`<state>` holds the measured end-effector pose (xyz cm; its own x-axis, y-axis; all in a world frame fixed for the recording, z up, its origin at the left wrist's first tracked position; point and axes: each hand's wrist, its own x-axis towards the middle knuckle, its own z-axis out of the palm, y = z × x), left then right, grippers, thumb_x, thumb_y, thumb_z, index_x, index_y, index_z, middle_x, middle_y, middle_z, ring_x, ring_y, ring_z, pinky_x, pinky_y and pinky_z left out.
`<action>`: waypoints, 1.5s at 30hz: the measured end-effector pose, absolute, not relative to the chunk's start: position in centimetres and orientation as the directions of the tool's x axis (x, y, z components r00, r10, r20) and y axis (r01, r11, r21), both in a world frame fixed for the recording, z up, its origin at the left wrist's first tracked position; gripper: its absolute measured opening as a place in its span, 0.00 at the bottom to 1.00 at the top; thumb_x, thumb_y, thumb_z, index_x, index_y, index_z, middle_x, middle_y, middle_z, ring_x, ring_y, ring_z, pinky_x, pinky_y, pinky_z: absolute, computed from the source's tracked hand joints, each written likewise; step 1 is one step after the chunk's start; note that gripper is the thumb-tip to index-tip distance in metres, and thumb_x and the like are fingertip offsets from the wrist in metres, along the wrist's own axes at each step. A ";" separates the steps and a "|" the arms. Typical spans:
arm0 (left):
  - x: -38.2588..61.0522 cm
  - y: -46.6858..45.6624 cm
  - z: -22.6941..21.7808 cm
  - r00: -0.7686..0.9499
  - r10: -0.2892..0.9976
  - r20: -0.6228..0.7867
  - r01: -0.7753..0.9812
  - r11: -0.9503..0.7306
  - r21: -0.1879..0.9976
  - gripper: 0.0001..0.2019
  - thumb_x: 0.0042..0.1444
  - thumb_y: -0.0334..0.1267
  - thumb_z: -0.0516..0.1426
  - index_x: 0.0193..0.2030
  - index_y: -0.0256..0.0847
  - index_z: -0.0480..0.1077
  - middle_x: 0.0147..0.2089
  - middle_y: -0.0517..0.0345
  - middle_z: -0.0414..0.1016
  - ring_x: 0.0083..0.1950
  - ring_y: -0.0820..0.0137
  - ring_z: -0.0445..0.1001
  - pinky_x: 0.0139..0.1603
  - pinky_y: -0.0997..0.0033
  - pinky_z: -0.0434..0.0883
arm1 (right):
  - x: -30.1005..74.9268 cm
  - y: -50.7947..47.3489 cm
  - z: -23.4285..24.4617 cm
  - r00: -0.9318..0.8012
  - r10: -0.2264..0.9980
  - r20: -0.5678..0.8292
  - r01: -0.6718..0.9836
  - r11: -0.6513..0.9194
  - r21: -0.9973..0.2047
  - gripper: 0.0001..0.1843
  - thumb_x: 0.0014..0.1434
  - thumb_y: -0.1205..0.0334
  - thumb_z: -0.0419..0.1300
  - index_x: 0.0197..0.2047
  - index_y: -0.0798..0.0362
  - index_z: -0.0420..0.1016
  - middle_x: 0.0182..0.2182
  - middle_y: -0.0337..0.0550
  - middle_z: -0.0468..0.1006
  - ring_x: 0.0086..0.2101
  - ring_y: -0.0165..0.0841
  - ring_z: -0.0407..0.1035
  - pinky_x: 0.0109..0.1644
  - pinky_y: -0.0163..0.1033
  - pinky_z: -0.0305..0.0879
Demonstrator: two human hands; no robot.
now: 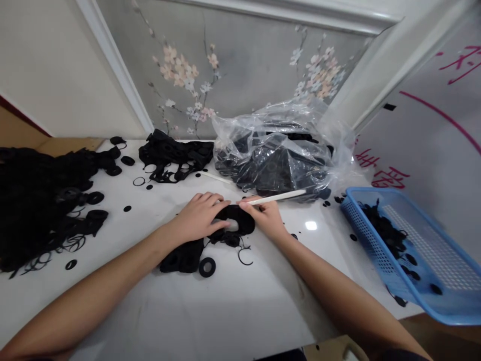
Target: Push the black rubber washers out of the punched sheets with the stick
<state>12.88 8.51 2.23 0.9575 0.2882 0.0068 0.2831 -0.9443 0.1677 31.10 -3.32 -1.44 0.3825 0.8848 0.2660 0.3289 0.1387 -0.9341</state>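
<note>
In the head view my left hand [199, 215] grips the left end of a flat black rubber piece [245, 220], with thumb and index finger apart around it. My right hand [268, 215] is closed on a slim white stick [280, 197] that points up to the right. Its fingertips meet the far edge of the rubber piece. Just below my left hand lies another black molded piece [183, 258], partly under it. Beside that piece are a black ring [207, 267] and a thin curled scrap [246, 256].
A large heap of black parts and trimmings [33, 195] covers the left side. Farther back lie a black perforated sheet [175, 153] and a clear plastic bag [278, 155] of black pieces. A blue basket [424, 301] with some black parts stands at right. Small black discs dot the white table [240, 316].
</note>
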 end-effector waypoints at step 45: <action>16.3 11.1 0.7 0.921 0.371 -0.121 0.347 -0.633 0.692 0.16 0.41 0.46 0.65 0.35 0.39 0.74 0.36 0.59 0.71 0.38 0.67 0.68 0.39 0.71 0.63 | 31.6 -1.6 -3.2 0.004 0.895 0.446 0.725 0.305 -0.618 0.08 0.62 0.60 0.60 0.35 0.46 0.82 0.34 0.38 0.83 0.39 0.36 0.74 0.47 0.41 0.67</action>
